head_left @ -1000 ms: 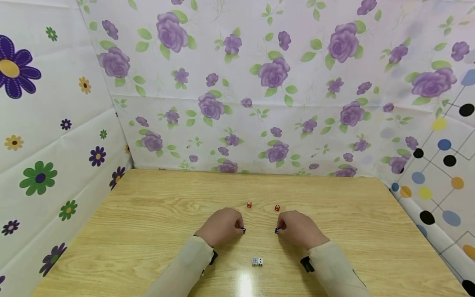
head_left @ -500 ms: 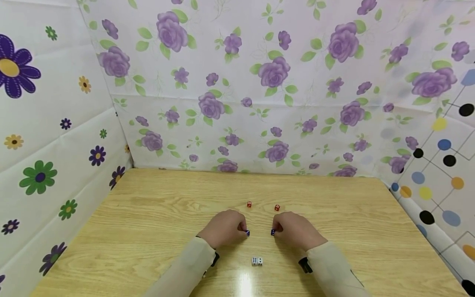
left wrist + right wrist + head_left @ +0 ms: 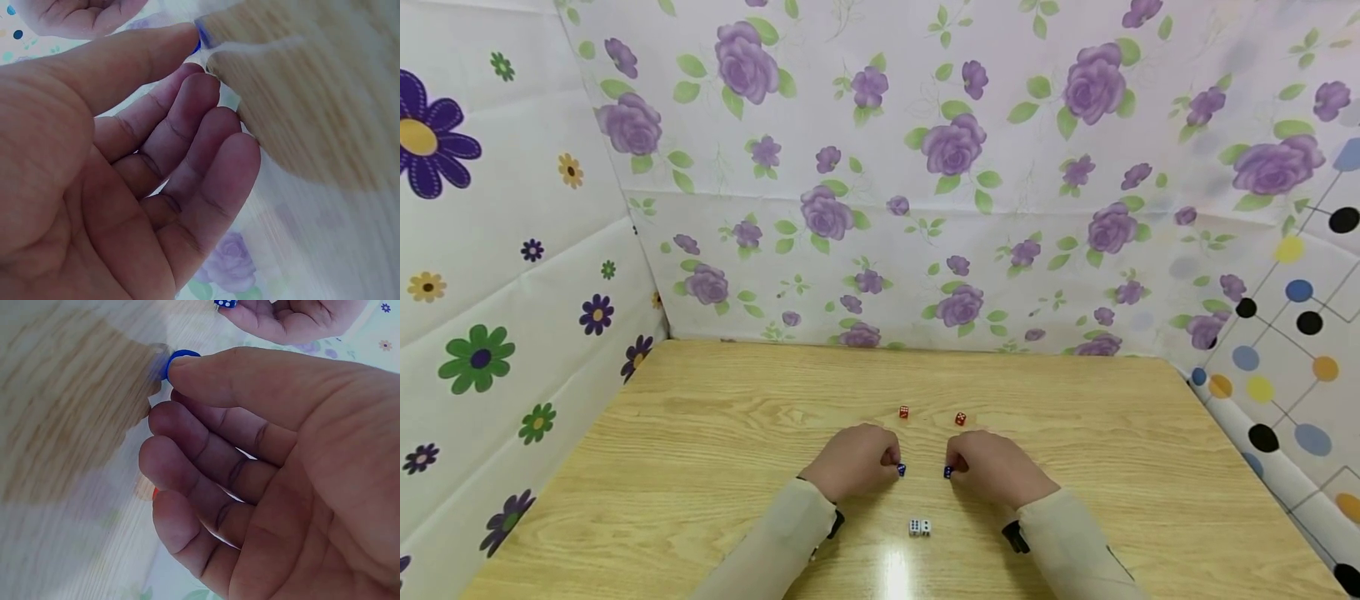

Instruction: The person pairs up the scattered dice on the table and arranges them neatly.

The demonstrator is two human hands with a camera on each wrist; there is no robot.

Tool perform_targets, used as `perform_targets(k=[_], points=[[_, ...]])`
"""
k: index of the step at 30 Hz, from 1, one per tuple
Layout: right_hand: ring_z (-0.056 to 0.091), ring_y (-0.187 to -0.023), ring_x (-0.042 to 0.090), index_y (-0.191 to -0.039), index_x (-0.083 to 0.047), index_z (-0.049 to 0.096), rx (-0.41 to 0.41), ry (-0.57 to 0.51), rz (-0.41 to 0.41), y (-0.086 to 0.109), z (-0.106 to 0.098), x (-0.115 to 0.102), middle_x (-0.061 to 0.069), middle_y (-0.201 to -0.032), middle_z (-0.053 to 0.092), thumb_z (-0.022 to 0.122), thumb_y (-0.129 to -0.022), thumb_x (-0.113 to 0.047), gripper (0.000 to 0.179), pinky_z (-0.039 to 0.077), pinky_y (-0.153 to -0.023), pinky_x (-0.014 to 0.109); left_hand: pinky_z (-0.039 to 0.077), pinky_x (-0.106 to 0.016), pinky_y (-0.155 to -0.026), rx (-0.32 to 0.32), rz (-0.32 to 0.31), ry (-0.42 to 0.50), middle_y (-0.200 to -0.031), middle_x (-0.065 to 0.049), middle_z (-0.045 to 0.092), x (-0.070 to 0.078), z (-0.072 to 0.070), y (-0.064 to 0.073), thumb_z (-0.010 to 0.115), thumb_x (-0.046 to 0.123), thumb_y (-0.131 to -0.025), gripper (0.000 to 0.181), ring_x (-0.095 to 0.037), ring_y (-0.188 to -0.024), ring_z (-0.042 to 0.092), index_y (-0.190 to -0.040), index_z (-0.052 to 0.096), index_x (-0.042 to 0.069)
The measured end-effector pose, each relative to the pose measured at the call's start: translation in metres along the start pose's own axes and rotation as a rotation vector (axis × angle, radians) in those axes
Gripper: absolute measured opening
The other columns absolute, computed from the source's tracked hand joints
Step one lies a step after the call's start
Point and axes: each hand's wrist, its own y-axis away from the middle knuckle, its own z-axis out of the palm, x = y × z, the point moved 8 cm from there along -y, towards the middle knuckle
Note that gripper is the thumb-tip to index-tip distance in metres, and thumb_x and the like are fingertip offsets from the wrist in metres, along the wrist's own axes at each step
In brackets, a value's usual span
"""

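One blue die (image 3: 902, 470) is pinched by the left hand (image 3: 853, 461) and a second blue die (image 3: 948, 472) by the right hand (image 3: 1000, 467), so that the pair face each other across a short strip of bare table (image 3: 737, 400). That gap is the relation that counts: it runs left to right, with the left die just inside the left hand and the right die just inside the right hand, nearly level with each other (being cubes, they offer no long axis to line up). Each hand is nearest its own die, thumb against it, the remaining fingers loosely bent; whether either die touches the wood I cannot tell. Nearer the person, below the gap, a pair of white dice (image 3: 914, 527) sits side by side. Beyond the hands lie a left red die (image 3: 904, 412) and a right red die (image 3: 960, 419), well apart from one another. Compared with one second ago, both blue dice have come inward and slightly toward the person, narrowing the gap; the left one also shows a different tilt than half a second ago. Red and white dice have stayed put.
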Motion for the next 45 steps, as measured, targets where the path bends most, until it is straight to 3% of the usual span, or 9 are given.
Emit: perform_targets(k=[7, 30, 45], points=[[0.047, -0.064, 0.005, -0.08, -0.02, 0.065, -0.015, 0.035, -0.012, 0.003, 0.0, -0.002, -0.014, -0.073, 0.055, 0.073, -0.083, -0.017, 0.008, 0.042, -0.062, 0.027, 0.045, -0.024, -0.064, -0.007, -0.002, 0.009, -0.074, 0.017, 0.056, 0.007, 0.009, -0.004, 0.072, 0.028, -0.083, 0.009, -0.001, -0.065, 0.05, -0.08, 0.064, 0.024], [0.051, -0.068, 0.004, -0.082, -0.021, 0.067, -0.014, -0.035, -0.048, -0.014, 0.002, -0.01, -0.014, -0.076, 0.058, 0.074, -0.081, -0.015, 0.01, 0.045, -0.064, 0.027, 0.042, -0.024, -0.06, -0.009, -0.004, -0.025, -0.07, 0.015, 0.054, 0.013, 0.005, -0.011, 0.073, 0.028, -0.083, 0.014, -0.004, -0.061, 0.049, -0.077, 0.062, 0.022], [0.047, -0.065, 0.006, -0.079, -0.018, 0.065, -0.033, -0.02, -0.072, -0.019, 0.007, -0.024, -0.012, -0.072, 0.056, 0.072, -0.081, -0.012, 0.01, 0.042, -0.061, 0.026, 0.043, -0.023, -0.06, -0.036, -0.019, 0.014, -0.071, 0.016, 0.056, 0.012, 0.009, -0.015, 0.075, 0.023, -0.081, 0.011, -0.005, -0.062, 0.051, -0.077, 0.065, 0.023]])
